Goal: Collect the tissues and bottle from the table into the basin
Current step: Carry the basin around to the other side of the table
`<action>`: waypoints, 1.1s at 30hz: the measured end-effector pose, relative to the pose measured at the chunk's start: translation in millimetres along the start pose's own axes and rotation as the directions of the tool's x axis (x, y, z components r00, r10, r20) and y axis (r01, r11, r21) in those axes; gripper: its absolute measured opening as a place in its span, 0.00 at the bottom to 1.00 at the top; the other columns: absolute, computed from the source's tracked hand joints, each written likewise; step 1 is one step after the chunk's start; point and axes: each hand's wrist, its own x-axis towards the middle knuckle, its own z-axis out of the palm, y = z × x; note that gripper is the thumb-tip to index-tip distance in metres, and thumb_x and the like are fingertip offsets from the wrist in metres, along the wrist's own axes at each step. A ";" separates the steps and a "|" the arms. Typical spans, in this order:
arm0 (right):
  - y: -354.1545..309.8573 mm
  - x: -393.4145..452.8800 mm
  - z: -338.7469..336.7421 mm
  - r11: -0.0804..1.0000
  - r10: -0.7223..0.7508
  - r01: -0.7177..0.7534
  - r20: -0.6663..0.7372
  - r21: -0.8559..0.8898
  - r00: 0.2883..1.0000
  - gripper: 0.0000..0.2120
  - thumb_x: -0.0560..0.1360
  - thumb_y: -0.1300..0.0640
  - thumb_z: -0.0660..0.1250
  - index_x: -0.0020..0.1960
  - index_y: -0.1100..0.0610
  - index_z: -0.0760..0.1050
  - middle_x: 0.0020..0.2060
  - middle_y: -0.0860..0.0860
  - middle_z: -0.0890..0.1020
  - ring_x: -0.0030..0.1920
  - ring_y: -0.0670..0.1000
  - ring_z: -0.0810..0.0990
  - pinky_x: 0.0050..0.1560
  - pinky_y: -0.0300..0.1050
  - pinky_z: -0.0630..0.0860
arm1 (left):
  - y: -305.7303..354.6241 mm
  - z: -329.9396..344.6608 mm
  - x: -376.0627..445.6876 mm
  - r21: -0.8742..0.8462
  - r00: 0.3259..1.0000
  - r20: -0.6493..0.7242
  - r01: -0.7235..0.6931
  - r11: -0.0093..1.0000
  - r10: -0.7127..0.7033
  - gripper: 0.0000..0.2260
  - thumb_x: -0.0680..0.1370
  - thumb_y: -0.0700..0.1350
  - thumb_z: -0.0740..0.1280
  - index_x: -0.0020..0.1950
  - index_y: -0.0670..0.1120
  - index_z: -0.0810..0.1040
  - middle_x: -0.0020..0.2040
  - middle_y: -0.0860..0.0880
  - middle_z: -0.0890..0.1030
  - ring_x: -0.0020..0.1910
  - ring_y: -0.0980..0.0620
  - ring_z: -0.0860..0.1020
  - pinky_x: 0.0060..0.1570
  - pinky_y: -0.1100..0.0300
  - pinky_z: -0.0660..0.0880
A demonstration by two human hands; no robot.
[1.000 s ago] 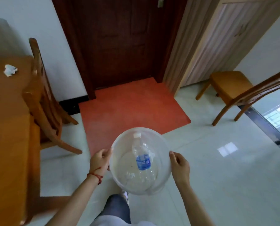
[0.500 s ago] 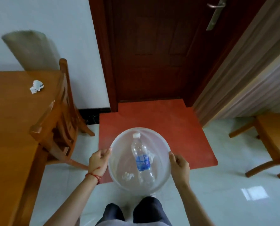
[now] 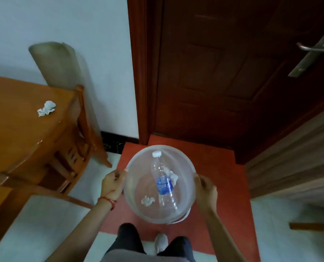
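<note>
I carry a clear plastic basin (image 3: 138, 161) in front of me, above the red mat. My left hand (image 3: 113, 183) grips its left rim and my right hand (image 3: 205, 189) grips its right rim. Inside lies a clear bottle (image 3: 162, 178) with a white cap and blue label, cap pointing away from me. A crumpled tissue (image 3: 147, 201) sits on the basin floor to the left of the bottle, and another tissue (image 3: 173, 176) shows just right of the bottle. One more crumpled tissue (image 3: 46, 108) lies on the wooden table (image 3: 11, 129) at the left.
A wooden chair (image 3: 70, 152) is tucked under the table's right side. A rolled translucent sheet (image 3: 61, 67) leans on the white wall behind it. A dark wooden door (image 3: 223, 72) stands ahead, a wood-panelled wardrobe (image 3: 293, 157) at right. My legs and a shoe show below.
The view has swung left and closer to the door; the table and its tissue now appear larger and nearer. Both hands still hold the basin with the bottle inside.
</note>
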 end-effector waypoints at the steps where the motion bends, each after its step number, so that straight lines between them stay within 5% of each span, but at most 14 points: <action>1: -4.5 12.0 0.5 1.000 -0.008 0.008 0.016 -0.004 1.000 0.12 0.74 0.54 0.63 0.32 0.49 0.73 0.28 0.45 0.75 0.29 0.46 0.71 0.28 0.37 0.66 | 4.5 4.0 5.1 -0.003 1.000 -0.009 0.005 1.000 -0.005 0.24 0.68 0.60 0.59 0.36 0.38 0.77 0.25 0.41 0.76 0.34 0.37 0.78 0.41 0.49 0.76; 7: -34.1 76.7 19.7 0.999 -0.042 0.041 0.095 0.012 0.995 0.10 0.75 0.55 0.63 0.35 0.49 0.77 0.32 0.49 0.79 0.32 0.47 0.74 0.32 0.39 0.70 | 23.1 18.1 49.8 -0.032 0.995 -0.064 0.071 0.997 -0.073 0.16 0.75 0.52 0.62 0.41 0.39 0.79 0.27 0.41 0.79 0.27 0.43 0.77 0.37 0.50 0.77; 12: -59.1 138.2 57.2 0.998 -0.062 0.064 0.138 -0.006 0.988 0.08 0.75 0.55 0.64 0.37 0.49 0.77 0.34 0.48 0.81 0.36 0.49 0.77 0.39 0.43 0.72 | 35.1 19.9 108.8 -0.046 0.990 -0.110 0.082 0.996 -0.086 0.14 0.73 0.58 0.60 0.37 0.50 0.77 0.32 0.38 0.82 0.29 0.40 0.80 0.38 0.47 0.80; 19: -108.7 220.5 121.9 0.994 -0.084 0.097 0.227 -0.049 0.970 0.06 0.75 0.56 0.64 0.46 0.55 0.80 0.37 0.49 0.81 0.41 0.51 0.79 0.45 0.43 0.71 | 58.5 10.3 191.8 -0.110 0.974 -0.156 0.150 0.983 -0.166 0.12 0.77 0.48 0.61 0.37 0.45 0.77 0.35 0.34 0.81 0.30 0.40 0.79 0.36 0.49 0.79; 23: -132.8 250.4 155.0 0.988 -0.112 0.137 0.295 -0.067 0.949 0.07 0.75 0.55 0.64 0.49 0.55 0.79 0.36 0.45 0.81 0.40 0.48 0.79 0.44 0.42 0.71 | 69.5 0.8 224.6 -0.156 0.961 -0.190 0.172 0.973 -0.200 0.13 0.77 0.47 0.60 0.39 0.42 0.78 0.36 0.36 0.80 0.31 0.42 0.76 0.34 0.53 0.76; 26: -142.7 271.8 177.6 0.981 -0.110 0.158 0.357 -0.108 0.927 0.09 0.75 0.53 0.64 0.51 0.55 0.79 0.42 0.52 0.84 0.44 0.52 0.81 0.46 0.45 0.74 | 71.2 -6.6 240.3 -0.179 0.949 -0.226 0.181 0.967 -0.220 0.13 0.77 0.46 0.60 0.41 0.39 0.78 0.36 0.38 0.79 0.31 0.43 0.76 0.37 0.49 0.78; 29: -158.1 292.1 199.9 0.975 -0.125 0.190 0.413 -0.119 0.902 0.10 0.75 0.54 0.64 0.52 0.58 0.79 0.44 0.55 0.84 0.44 0.53 0.81 0.45 0.45 0.75 | 72.9 -11.4 251.6 -0.191 0.925 -0.275 0.213 0.958 -0.261 0.11 0.77 0.48 0.61 0.40 0.44 0.78 0.37 0.40 0.80 0.34 0.42 0.78 0.40 0.47 0.78; 33: -182.4 318.7 233.4 0.956 -0.163 0.264 0.518 -0.128 0.840 0.09 0.76 0.57 0.63 0.50 0.60 0.79 0.40 0.53 0.81 0.39 0.48 0.78 0.35 0.38 0.71 | 82.5 -12.5 263.9 -0.240 0.874 -0.353 0.260 0.935 -0.334 0.12 0.77 0.47 0.60 0.33 0.53 0.74 0.32 0.48 0.77 0.29 0.47 0.77 0.33 0.54 0.75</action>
